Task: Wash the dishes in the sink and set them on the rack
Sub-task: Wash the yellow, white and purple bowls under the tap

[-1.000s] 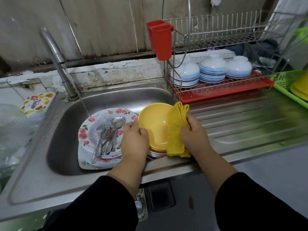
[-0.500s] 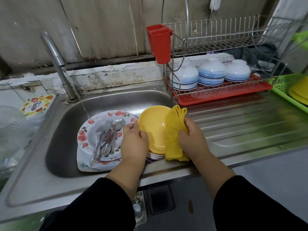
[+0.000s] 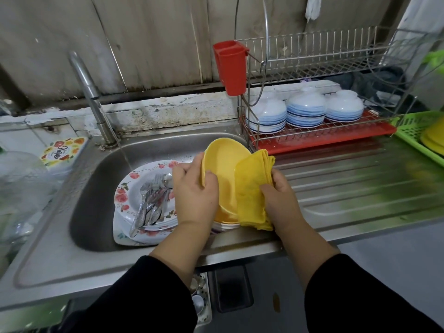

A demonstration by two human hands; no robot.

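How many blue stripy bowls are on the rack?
3, upside down in a row on the rack's lower shelf: left bowl, middle bowl, right bowl. More may be nested underneath.

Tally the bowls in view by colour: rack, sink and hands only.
Blue-striped white bowls, upside down on the rack's lower tier: 3
Yellow bowl, held tilted over the sink by the left hand, with the right hand holding a yellow cloth on it: 1
Total: 4. More bowls are stacked under the yellow one, count unclear.
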